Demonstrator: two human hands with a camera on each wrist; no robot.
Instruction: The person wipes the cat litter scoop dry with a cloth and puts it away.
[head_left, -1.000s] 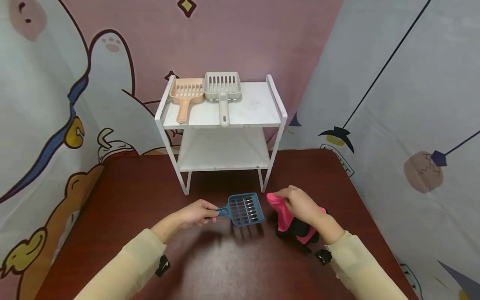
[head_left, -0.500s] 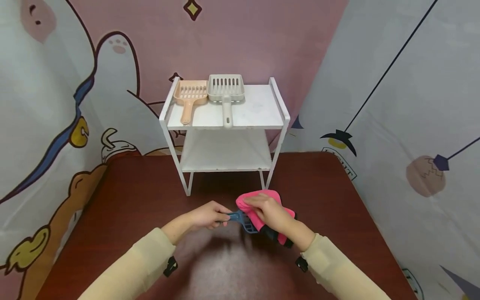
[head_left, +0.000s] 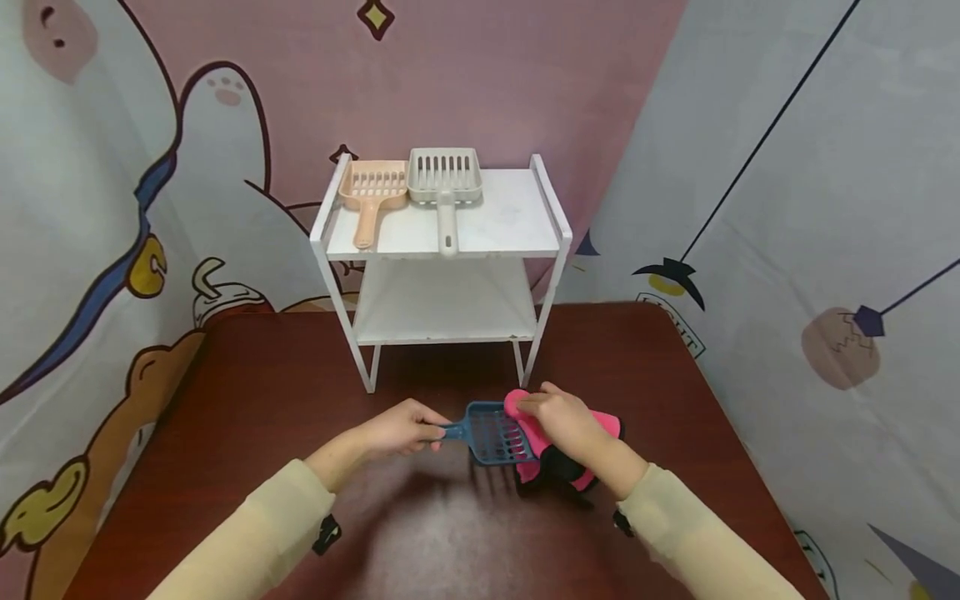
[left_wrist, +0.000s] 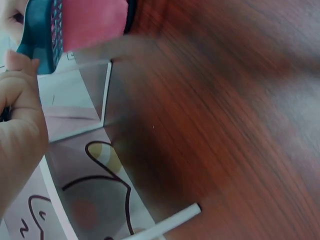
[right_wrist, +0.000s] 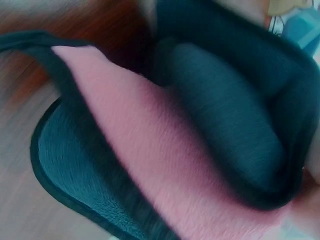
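A blue slotted litter scoop [head_left: 489, 433] is held up over the table, its handle pinched in my left hand [head_left: 397, 430]. My right hand [head_left: 567, 423] grips a pink cloth [head_left: 606, 422] with black edging and presses it to the scoop's right end, covering that edge. The rest of the cloth hangs loosely below the hand. In the left wrist view the scoop [left_wrist: 37, 31] appears nearly edge-on, with the pink cloth [left_wrist: 95, 22] behind it. Folds of the pink and dark cloth [right_wrist: 145, 135] fill the right wrist view, blurred.
Behind the hands stands a white two-tier shelf [head_left: 446, 304] on the dark red-brown table [head_left: 247, 400]. On its top lie a peach litter scoop [head_left: 369, 200] and a pale grey litter scoop [head_left: 446, 196], side by side. A cartoon-printed curtain [head_left: 540, 83] encloses the back and sides.
The cloth came from the right, apart from the scoop, and swept left across it. It has since slid back right to the scoop's right end. My left hand stays nearly still.
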